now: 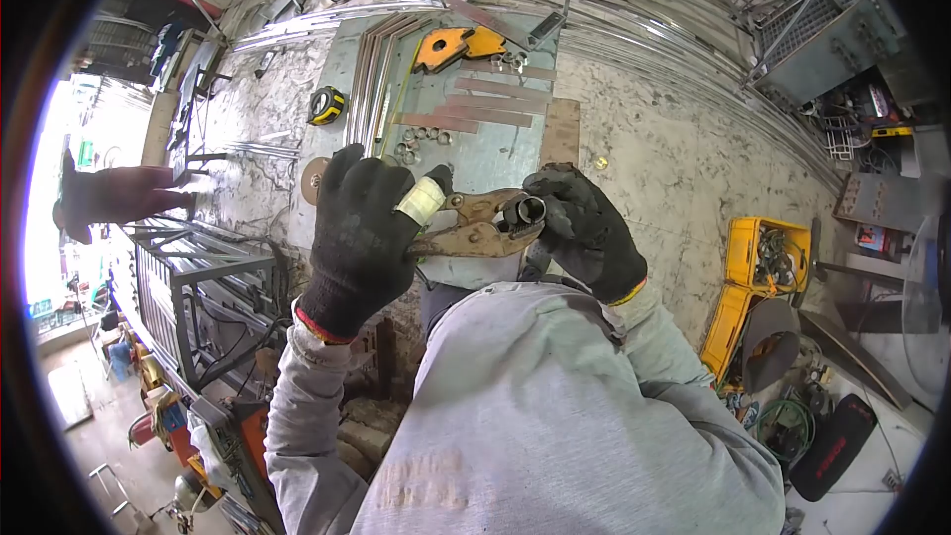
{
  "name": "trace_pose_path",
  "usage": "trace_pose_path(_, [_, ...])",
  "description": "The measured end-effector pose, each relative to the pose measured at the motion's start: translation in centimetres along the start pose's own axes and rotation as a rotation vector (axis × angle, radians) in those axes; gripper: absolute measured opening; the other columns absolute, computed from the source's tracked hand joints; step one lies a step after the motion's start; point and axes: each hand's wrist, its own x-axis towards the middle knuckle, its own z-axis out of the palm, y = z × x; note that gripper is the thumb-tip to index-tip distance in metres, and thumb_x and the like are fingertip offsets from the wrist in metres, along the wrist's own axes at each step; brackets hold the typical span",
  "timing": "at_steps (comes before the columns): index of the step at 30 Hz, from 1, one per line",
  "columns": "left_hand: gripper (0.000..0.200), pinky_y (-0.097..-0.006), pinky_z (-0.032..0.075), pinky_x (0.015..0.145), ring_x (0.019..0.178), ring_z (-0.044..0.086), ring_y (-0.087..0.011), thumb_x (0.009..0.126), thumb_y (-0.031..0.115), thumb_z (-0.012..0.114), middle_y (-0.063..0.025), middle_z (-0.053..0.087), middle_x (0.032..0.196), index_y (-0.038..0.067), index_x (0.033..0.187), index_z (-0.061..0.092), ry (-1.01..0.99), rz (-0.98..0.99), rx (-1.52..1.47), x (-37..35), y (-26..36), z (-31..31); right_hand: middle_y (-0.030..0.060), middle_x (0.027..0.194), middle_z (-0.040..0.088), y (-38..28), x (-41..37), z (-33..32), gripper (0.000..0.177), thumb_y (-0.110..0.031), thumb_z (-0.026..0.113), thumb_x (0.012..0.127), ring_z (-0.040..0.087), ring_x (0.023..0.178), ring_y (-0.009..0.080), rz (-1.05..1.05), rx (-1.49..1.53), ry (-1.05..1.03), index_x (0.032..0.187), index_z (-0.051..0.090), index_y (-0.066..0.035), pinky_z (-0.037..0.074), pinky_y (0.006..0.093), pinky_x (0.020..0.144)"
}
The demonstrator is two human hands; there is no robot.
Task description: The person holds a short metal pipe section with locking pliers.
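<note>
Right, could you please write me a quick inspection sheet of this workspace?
Surface: metal sheet on a stained, scuffed floor.
Job's things: locking pliers with a short metal tube at the jaws; flat strips, small rings and long bars lie ahead.
Clutter: tape measure and orange angled blocks ahead; open yellow case with mixed contents at right.
Grippers: two gloved hands; left hand holds the pliers' handles, right hand is at the tube, grip partly hidden.
Cables: green coiled line at lower right; whether cable or hose, cannot tell.
Surroundings: metal frames at left; other people at left and top.
</note>
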Motion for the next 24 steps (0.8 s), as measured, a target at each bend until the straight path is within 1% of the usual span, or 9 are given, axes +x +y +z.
trace_pose_path(2, [0.056,-0.0554,0.049,0.100,0.101,0.061,-0.0346,0.070,0.003,0.075,-0.0097,0.064,0.103,0.009,0.125,0.080,0.015,0.014,-0.002,0.2,-0.1,0.2,0.0073,0.136,0.063,-0.1,0.0,0.3,0.045,-0.030,0.076,0.106,0.070,0.127,0.0237,-0.031,-0.280,0.092,0.141,0.062,-0.006,0.059,0.0382,0.108])
trace_pose_path(3, [0.056,-0.0554,0.049,0.100,0.101,0.061,-0.0346,0.070,0.003,0.075,-0.0097,0.064,0.103,0.009,0.125,0.080,0.015,0.014,-0.002,0.2,-0.2,0.2,0.0073,0.136,0.063,-0.3,0.0,0.4,0.045,-0.030,0.076,0.106,0.070,0.127,0.0237,-0.032,-0.280,0.092,0.141,0.062,-0.006,0.059,0.0382,0.108])
trace_pose_path(5, [0.055,-0.0592,0.048,0.106,0.107,0.063,-0.0356,0.068,0.004,0.077,-0.0106,0.065,0.106,0.008,0.122,0.079,-0.007,0.018,0.009,0.4,-0.2,0.0,0.0072,0.134,0.064,-0.5,0.1,0.6,0.046,-0.030,0.077,0.105,0.070,0.126,0.0235,0.021,-0.083,0.097,0.141,0.062,-0.005,0.059,0.0378,0.108])
trace_pose_path(6, [0.055,-0.0592,0.048,0.106,0.107,0.063,-0.0356,0.068,0.004,0.077,-0.0106,0.065,0.106,0.008,0.122,0.079,-0.007,0.018,0.008,0.5,-0.2,0.0,0.0072,0.134,0.064,-0.5,0.2,0.5,0.046,-0.030,0.077,0.105,0.070,0.126,0.0235,0.020,-0.083,0.098,0.141,0.062,-0.005,0.059,0.0378,0.108])
trace_pose_path(8, [0.055,-0.0633,0.044,0.113,0.112,0.064,-0.0365,0.065,0.004,0.078,-0.0116,0.067,0.109,0.007,0.121,0.079,0.005,0.003,0.002,0.7,-0.1,-0.2,0.0073,0.132,0.065,-0.1,0.3,0.1,0.046,-0.029,0.077,0.105,0.070,0.126,0.0236,-0.029,-0.029,0.054,0.141,0.062,-0.005,0.058,0.0377,0.109])
trace_pose_path(15, [0.056,-0.0660,0.042,0.117,0.114,0.064,-0.0368,0.063,0.003,0.079,-0.0120,0.066,0.112,0.007,0.119,0.079,0.007,-0.005,-0.026,0.7,-0.1,-0.1,0.0082,0.136,0.066,-0.7,0.5,0.1,0.052,-0.030,0.078,0.105,0.069,0.127,0.0244,-0.016,-0.058,0.035,0.146,0.060,-0.004,0.055,0.0394,0.113])
trace_pose_path(18, [0.055,-0.0632,0.045,0.113,0.111,0.064,-0.0360,0.063,0.003,0.079,-0.0114,0.066,0.109,0.008,0.118,0.079,-0.037,-0.012,-0.017,0.6,-0.2,-0.2,0.0081,0.144,0.065,-0.7,0.6,0.1,0.062,-0.034,0.080,0.103,0.068,0.131,0.0241,0.004,-0.094,0.059,0.152,0.057,-0.004,0.054,0.0409,0.115])
trace_pose_path(20, [0.051,-0.0580,0.049,0.104,0.105,0.064,-0.0351,0.065,0.003,0.079,-0.0109,0.066,0.105,0.008,0.116,0.079,-0.013,0.018,-0.015,0.6,-0.2,-0.2,0.0077,0.151,0.063,-0.6,0.5,-0.4,0.068,-0.032,0.081,0.103,0.064,0.136,0.0229,0.021,-0.118,0.037,0.158,0.052,-0.004,0.052,0.0407,0.118])
trace_pose_path(24, [0.048,-0.0535,0.050,0.095,0.100,0.063,-0.0341,0.067,0.003,0.078,-0.0105,0.067,0.103,0.007,0.114,0.078,0.005,0.022,-0.006,0.5,-0.2,-0.1,0.0072,0.156,0.060,-0.9,0.5,-0.2,0.069,-0.031,0.080,0.104,0.061,0.140,0.0212,-0.016,-0.036,-0.050,0.160,0.049,-0.004,0.050,0.0404,0.120])
